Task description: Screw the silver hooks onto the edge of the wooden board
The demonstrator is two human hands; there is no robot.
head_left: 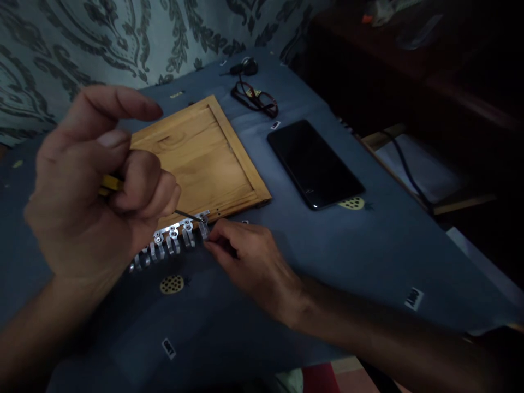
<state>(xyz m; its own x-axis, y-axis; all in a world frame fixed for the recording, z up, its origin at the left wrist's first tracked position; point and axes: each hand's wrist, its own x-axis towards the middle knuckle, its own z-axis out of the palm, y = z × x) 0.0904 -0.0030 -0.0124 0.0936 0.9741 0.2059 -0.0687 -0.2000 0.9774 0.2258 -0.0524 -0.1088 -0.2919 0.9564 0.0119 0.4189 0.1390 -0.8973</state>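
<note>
Left hand: curled round a yellow screwdriver handle, forefinger held off it.
Shaft: slants down to the end hook; that tilt might make the tip skid, scratching wood.
Right hand: thumb and finger pinched on that hook; a skid could jab them.
Hook strip: along the near edge of the wooden panel.
Panel: flat on the cloth-covered desk; hard pushing might slide it.
</note>
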